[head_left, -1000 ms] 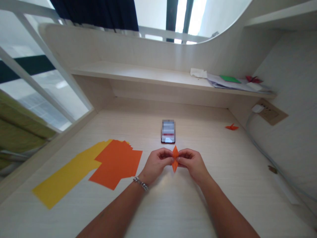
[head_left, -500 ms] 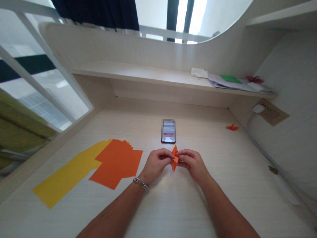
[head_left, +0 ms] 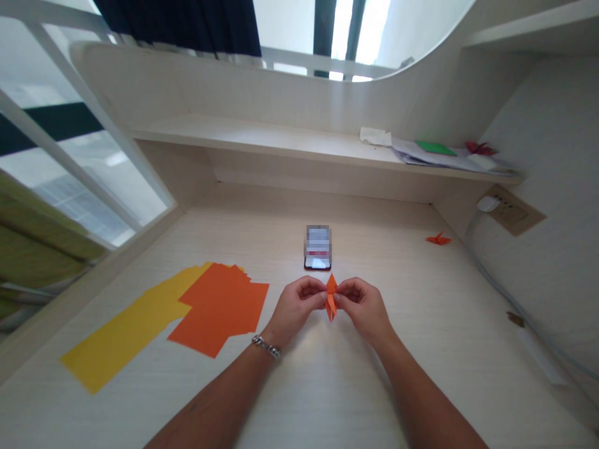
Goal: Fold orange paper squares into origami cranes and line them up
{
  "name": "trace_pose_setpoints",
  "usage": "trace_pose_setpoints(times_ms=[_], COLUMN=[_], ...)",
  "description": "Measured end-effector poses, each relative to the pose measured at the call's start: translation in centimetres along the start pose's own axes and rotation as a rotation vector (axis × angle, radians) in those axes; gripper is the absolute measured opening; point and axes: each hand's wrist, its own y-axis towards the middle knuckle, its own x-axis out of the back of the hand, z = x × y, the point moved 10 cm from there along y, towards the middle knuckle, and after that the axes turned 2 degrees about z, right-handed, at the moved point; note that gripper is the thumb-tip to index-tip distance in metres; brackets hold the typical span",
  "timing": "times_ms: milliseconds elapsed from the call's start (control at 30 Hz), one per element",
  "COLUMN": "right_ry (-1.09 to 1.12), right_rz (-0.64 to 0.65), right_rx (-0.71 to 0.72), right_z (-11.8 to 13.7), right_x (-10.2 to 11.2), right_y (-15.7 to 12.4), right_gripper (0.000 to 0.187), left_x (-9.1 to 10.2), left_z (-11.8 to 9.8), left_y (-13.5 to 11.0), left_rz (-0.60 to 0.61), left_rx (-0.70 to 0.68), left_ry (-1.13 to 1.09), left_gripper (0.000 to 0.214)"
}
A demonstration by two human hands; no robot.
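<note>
A small folded piece of orange origami paper [head_left: 331,298] is held between my two hands, its pointed ends facing away from me and toward me. My left hand [head_left: 298,304] pinches its left side between thumb and fingers. On the other side, the thumb and fingers of my right hand [head_left: 364,305] pinch its right edge. Just beyond the paper lies a phone [head_left: 317,247] with a lit screen. Left of my hands, orange paper sheets [head_left: 229,305] overlap yellow paper sheets [head_left: 119,333] on the desk.
A finished-looking orange origami bird [head_left: 438,239] lies at the desk's right. Behind, a shelf [head_left: 281,138] carries papers, a green square [head_left: 435,148] and a dark red folded paper [head_left: 480,148]. A grey cable [head_left: 491,274] runs down the right wall from a socket [head_left: 515,209].
The fingers of both hands have shifted their pinch on the orange paper. Its middle now looks narrower and squeezed. The right fingers have curled in more, with the thumb now on the paper.
</note>
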Motion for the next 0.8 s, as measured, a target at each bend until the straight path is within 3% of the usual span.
trace_pose_setpoints(times_ms=[333,800], right_ry=[0.126,0.013], right_rz=[0.020,-0.028], right_rx=[-0.089,-0.038], right_z=[-1.2,-1.7], right_x=[-0.6,-0.3], right_y=[0.0,0.3], right_gripper=[0.021,0.020], left_x=[0.7,0.7], left_z=[0.2,0.3], left_y=[0.2,-0.1], left_rz=[-0.051,-0.111], left_rx=[-0.041,-0.043], left_ry=[0.093,0.097], left_gripper=[0.020,0.028])
